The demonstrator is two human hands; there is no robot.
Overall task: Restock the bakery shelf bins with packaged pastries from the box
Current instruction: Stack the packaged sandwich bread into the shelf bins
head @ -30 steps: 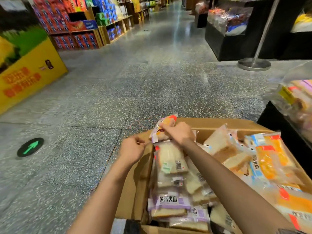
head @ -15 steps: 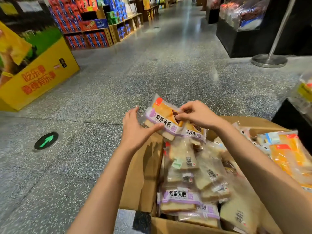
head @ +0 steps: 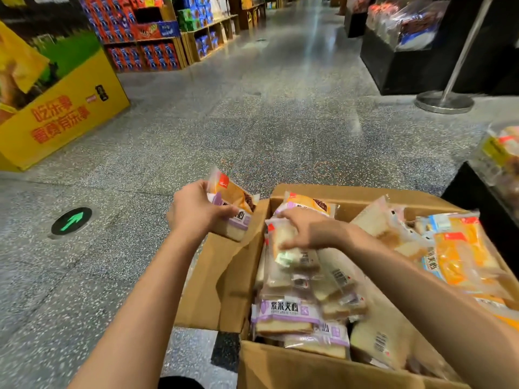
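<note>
An open cardboard box [head: 224, 279] stands on the floor, filled with clear-wrapped sandwich-bread pastries, some with purple labels [head: 286, 310], some orange [head: 463, 256]. My left hand [head: 196, 211] grips a purple-and-orange labelled pastry pack [head: 236, 200] held above the box's left flap. My right hand [head: 306, 231] reaches into the box, fingers curled round another clear pastry pack [head: 286, 248] at the top of the left stack.
A black shelf [head: 477, 197] with a clear bin of pastries [head: 500, 155] stands at the right. A yellow display crate [head: 64, 119] sits at the left, a steel post base [head: 443, 102] far right. Grey speckled floor [head: 252, 122] stretches ahead.
My left hand has taken the purple-labelled pack over and moved it left of the box. My right hand has let go of it and dropped onto another pack in the box.
</note>
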